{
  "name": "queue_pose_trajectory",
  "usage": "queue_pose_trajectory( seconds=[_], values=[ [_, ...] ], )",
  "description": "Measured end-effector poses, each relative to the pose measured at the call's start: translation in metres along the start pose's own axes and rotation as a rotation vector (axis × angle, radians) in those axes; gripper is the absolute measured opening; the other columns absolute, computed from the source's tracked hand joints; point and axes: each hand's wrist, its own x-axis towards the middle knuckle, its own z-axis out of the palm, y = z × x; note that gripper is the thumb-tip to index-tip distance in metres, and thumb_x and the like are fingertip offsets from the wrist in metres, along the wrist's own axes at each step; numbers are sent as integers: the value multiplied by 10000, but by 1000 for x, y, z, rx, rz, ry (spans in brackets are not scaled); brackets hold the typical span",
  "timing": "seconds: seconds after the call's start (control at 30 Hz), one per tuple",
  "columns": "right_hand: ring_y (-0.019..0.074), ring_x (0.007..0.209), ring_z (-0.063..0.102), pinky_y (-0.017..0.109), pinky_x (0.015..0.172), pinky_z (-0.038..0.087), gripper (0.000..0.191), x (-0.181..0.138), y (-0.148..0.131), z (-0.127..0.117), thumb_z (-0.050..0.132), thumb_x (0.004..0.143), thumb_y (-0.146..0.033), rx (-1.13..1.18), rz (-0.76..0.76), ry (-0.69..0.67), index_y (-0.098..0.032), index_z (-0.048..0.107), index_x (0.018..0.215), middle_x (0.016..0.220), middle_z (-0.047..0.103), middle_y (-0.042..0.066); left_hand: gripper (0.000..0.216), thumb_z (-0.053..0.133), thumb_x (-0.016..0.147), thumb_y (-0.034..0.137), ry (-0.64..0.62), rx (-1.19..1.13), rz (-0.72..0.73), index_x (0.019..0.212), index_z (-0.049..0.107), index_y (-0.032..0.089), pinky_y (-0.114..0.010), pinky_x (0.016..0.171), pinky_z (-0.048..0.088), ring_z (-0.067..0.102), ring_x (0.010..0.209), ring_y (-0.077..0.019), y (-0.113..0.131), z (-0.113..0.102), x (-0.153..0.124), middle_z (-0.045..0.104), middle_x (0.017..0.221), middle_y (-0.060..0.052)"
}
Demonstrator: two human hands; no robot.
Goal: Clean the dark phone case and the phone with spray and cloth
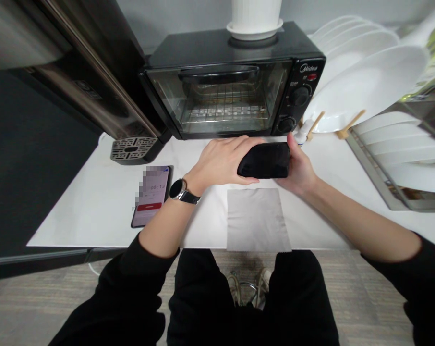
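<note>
Both my hands hold a black oblong case (265, 160) just above the white counter (95, 202), in front of the toaster oven. My left hand (221, 161), with a watch on its wrist, wraps over the case's left end. My right hand (298, 168) grips its right end, thumb up along the side. A grey cloth (257, 218) lies flat on the counter right below the case, reaching the front edge.
A phone (151, 194) with a lit timer screen lies at the left. A black toaster oven (235, 81) stands behind, a white pot on top. A coffee machine (95, 77) is at the left, a dish rack with white plates (376, 86) at the right.
</note>
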Motion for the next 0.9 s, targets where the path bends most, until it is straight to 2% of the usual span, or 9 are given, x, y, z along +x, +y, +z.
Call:
queue_pose_trajectory(
  seconds=[0.2, 0.47, 0.6, 0.73, 0.9],
  values=[
    [318, 1080, 780, 564, 955, 646, 614, -3, -6, 5, 468, 911, -814, -67, 14, 53, -271, 754, 889, 934, 820, 38, 885, 783, 793, 684, 6, 19, 6, 1527, 502, 277, -397, 910, 537, 729, 1119, -302, 2, -4, 0, 724, 1270, -58],
    [304, 1069, 775, 560, 986, 628, 607, -4, -8, 1, 488, 908, -823, 15, 46, -51, -285, 763, 966, 855, 800, 14, 881, 750, 804, 726, -2, 10, -13, 1538, 482, 318, -398, 913, 538, 724, 1118, -305, 4, -6, -1, 715, 1267, -49],
    [285, 1065, 779, 520, 955, 650, 518, -2, -6, -1, 554, 911, -767, 65, 45, 29, -294, 756, 965, 936, 814, -5, 886, 736, 814, 738, -7, -16, -24, 1545, 476, 311, -402, 908, 543, 724, 1114, -304, 6, -3, 0, 711, 1274, -50],
    [266, 1010, 795, 468, 843, 693, 501, 0, -5, 0, 554, 927, -749, 62, 39, 133, -300, 756, 1021, 995, 824, -9, 876, 739, 829, 709, 12, -38, -139, 1542, 470, 277, -397, 913, 551, 722, 1135, -304, 8, 3, 3, 690, 1375, -61],
    [230, 928, 809, 396, 828, 717, 476, 1, -5, 3, 684, 868, -725, 74, 50, 120, -309, 775, 1079, 1053, 831, 9, 890, 697, 851, 746, 89, -37, -290, 1549, 461, 247, -398, 951, 553, 693, 1227, -324, 8, 9, 5, 641, 1484, -92]
  ],
)
